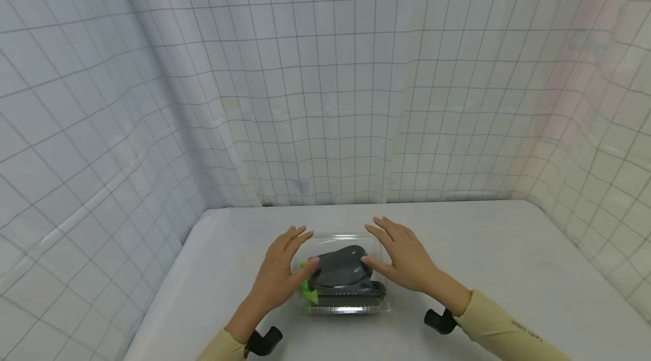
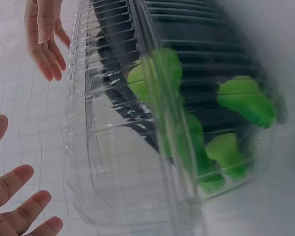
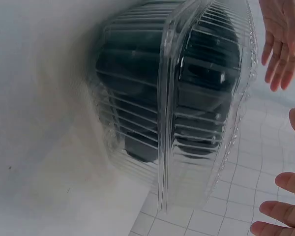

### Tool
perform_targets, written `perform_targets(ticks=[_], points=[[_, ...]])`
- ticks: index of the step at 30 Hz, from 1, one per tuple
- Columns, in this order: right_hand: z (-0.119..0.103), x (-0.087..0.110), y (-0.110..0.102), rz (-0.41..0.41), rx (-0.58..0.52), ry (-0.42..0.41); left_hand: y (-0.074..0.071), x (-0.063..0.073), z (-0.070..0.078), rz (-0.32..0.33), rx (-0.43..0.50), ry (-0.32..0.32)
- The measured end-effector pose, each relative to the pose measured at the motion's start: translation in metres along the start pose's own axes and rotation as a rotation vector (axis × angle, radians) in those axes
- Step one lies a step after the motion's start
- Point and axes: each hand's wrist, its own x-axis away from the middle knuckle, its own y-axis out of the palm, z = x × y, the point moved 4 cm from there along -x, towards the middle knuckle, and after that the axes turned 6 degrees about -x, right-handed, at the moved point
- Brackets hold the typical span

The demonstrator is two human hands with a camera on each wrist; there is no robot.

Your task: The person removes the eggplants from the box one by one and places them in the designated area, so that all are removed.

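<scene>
Now the clear box (image 1: 350, 311) sits on the worktop (image 1: 468, 253) between the left hand (image 1: 278, 270) and the right hand (image 1: 406, 261), its dark roller (image 1: 351, 298) running left to right along the near side, each grip wide and empty, neither hand clearly nearer.

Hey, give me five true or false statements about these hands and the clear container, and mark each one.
1. The clear container stands on the white table. True.
2. Both hands are clenched into fists. False: the left hand and the right hand have their fingers spread.
3. Green parts show inside the container, on the left hand's side. True.
4. The right hand grips the container. False: its fingers are apart from it.
5. A dark gray item lies inside the container. True.
</scene>
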Motion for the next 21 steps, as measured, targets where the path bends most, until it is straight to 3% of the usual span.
perform_targets(ticks=[3,7,13,21], points=[[-0.004,-0.001,0.002,0.027,-0.038,-0.017,-0.003,0.016,-0.008,0.084,0.150,-0.113],[-0.010,-0.002,0.006,0.008,-0.070,-0.032,0.000,0.036,-0.019,0.143,0.259,-0.264],[-0.022,-0.002,0.007,-0.038,-0.123,-0.050,0.011,0.060,-0.028,0.094,0.324,-0.499],[-0.038,-0.006,0.013,-0.049,-0.173,-0.130,0.023,0.079,-0.030,0.054,0.415,-0.670]])
